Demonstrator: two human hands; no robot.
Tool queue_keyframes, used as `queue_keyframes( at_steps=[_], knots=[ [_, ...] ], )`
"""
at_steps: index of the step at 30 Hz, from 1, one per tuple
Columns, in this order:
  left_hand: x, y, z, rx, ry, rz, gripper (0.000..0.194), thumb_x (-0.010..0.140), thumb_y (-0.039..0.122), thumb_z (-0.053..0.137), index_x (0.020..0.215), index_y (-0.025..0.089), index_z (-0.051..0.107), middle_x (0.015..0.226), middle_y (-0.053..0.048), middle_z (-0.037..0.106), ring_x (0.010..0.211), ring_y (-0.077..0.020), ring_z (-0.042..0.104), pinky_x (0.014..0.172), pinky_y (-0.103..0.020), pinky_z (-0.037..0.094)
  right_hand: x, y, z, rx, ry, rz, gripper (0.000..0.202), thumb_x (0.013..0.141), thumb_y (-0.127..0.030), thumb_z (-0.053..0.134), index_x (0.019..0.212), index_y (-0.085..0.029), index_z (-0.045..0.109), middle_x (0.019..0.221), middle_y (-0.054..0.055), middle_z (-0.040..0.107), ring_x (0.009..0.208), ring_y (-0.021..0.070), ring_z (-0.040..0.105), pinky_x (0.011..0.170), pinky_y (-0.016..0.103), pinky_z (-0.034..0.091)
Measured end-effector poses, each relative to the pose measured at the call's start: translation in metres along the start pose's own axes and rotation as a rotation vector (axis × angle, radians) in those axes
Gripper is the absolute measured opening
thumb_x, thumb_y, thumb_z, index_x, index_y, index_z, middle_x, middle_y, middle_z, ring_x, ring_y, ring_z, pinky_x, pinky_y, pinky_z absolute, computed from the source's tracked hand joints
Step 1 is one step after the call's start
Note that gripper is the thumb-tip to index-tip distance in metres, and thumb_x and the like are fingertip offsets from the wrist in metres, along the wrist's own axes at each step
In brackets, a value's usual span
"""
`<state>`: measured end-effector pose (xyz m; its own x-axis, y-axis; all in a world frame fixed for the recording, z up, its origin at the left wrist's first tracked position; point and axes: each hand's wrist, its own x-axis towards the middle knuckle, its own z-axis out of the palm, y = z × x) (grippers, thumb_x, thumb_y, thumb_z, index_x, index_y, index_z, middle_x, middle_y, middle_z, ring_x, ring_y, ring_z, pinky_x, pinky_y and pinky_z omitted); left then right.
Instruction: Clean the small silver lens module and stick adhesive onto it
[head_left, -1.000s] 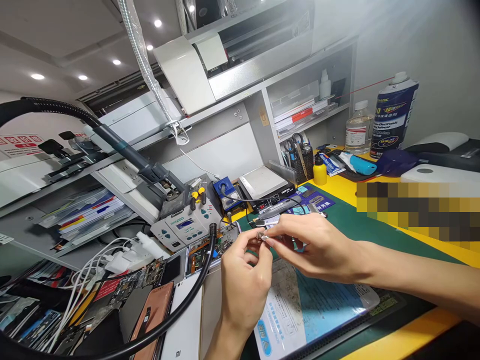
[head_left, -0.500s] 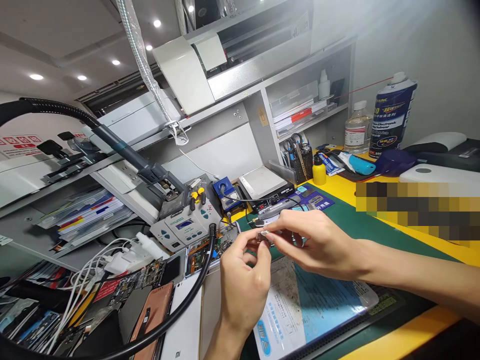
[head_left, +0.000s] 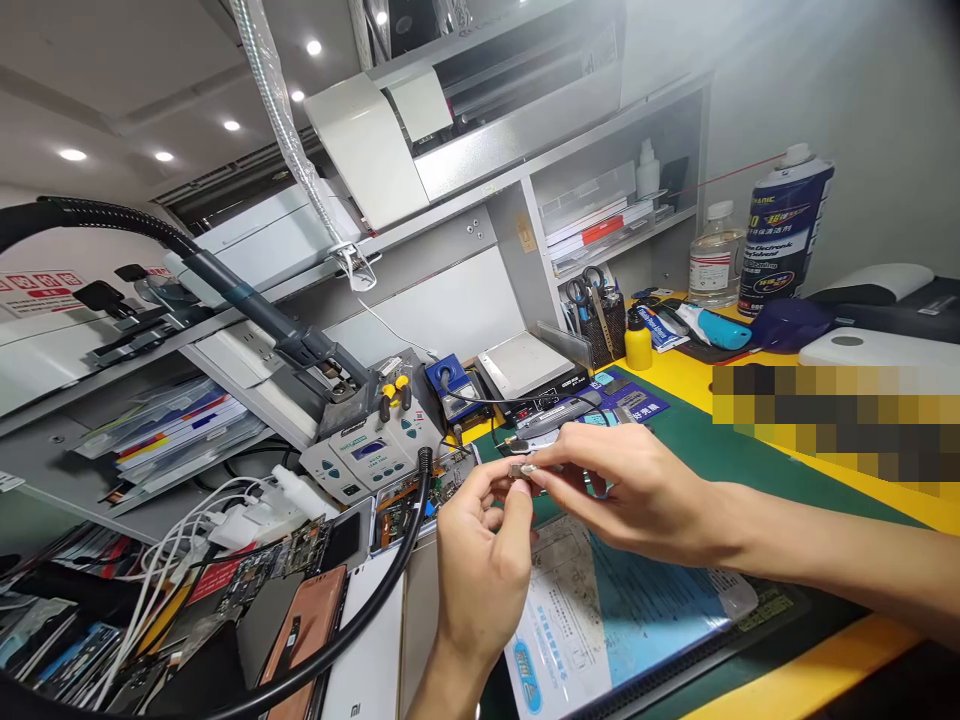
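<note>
Between the fingertips of both hands is a small metallic piece (head_left: 517, 470), too small to name more exactly. My left hand (head_left: 487, 550) pinches it between thumb and forefinger from the left, the other fingers curled below. From the right, my right hand (head_left: 630, 490) has thumb and forefinger pressed together at the piece's other side. Its remaining fingers are bent behind. Both hands are above a blue-and-white printed sheet (head_left: 600, 630) on the green mat (head_left: 720, 450). Just behind the fingers lies a grey pen-like tool (head_left: 559, 413).
A hot-air station (head_left: 371, 455) stands at the back left, its black hose (head_left: 405, 545) curving toward the front. Phones (head_left: 364, 640) and circuit boards lie left. A small digital scale (head_left: 529, 365), a yellow bottle (head_left: 638, 342) and a spray can (head_left: 785, 235) stand behind.
My left hand has shifted slightly left and its thumb has tilted a little. My right fingertips have moved slightly at the small metallic piece, which stays between both hands.
</note>
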<state>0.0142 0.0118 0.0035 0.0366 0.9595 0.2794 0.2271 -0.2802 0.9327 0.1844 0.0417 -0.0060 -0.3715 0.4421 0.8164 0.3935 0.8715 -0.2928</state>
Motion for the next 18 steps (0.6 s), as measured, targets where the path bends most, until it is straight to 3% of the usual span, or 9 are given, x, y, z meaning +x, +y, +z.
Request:
queue_keyframes(
  at_steps=[7,13,18],
  knots=[
    [-0.0006,0.0011,0.0001,0.007,0.011,0.014,0.025,0.087,0.029,0.063,0.105,0.014,0.072,0.085,-0.006,0.071,0.059,-0.0123,0.058,0.061,-0.024,0.053,-0.0005,-0.0004,0.0009,-0.005,-0.018,-0.02,0.012,0.093,-0.014,0.059,0.101,-0.014,0.068,0.077,0.005,0.069,0.062,0.0137,0.06,0.056,0.026,0.044],
    [0.0014,0.0001,0.001,-0.015,0.01,-0.007,0.025,0.086,0.029,0.063,0.103,0.014,0.072,0.076,-0.004,0.068,0.062,-0.0145,0.06,0.056,-0.023,0.053,-0.0011,0.0002,0.0009,-0.007,0.021,0.015,0.013,0.094,-0.015,0.058,0.102,-0.015,0.068,0.074,0.004,0.069,0.06,0.0134,0.058,0.055,0.026,0.043],
    [0.0016,0.0,0.0004,0.004,0.021,0.003,0.025,0.086,0.028,0.063,0.104,0.014,0.072,0.086,-0.007,0.072,0.06,-0.0127,0.06,0.061,-0.024,0.054,-0.0028,0.0006,0.0009,0.003,-0.042,-0.024,0.011,0.091,-0.012,0.059,0.099,-0.012,0.067,0.079,0.005,0.069,0.063,0.0137,0.06,0.057,0.026,0.044]
  ],
)
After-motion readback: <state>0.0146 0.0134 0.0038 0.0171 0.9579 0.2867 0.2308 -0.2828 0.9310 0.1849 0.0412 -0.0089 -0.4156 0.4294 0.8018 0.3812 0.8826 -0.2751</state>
